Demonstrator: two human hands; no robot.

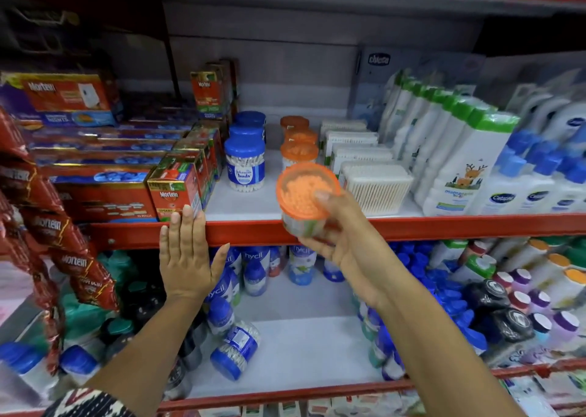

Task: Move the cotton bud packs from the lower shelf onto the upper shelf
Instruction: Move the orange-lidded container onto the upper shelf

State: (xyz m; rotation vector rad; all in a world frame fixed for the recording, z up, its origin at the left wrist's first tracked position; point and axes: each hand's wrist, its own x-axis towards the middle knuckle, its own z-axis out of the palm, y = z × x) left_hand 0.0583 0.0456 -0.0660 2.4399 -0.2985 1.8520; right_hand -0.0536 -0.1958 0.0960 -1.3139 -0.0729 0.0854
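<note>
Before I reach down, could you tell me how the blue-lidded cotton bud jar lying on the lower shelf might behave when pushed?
The blue-lidded jar lies on its side and looks round, so it would probably roll. Filled with cotton buds, it is likely light. Its clear plastic wall may feel slick.

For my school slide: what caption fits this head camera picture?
Right hand lifts an orange-lidded cotton bud jar toward the upper shelf.

Right hand (341,229) gripping orange-lidded jar (306,199), left hand (187,258) flat on shelf edge (444,226)
</note>
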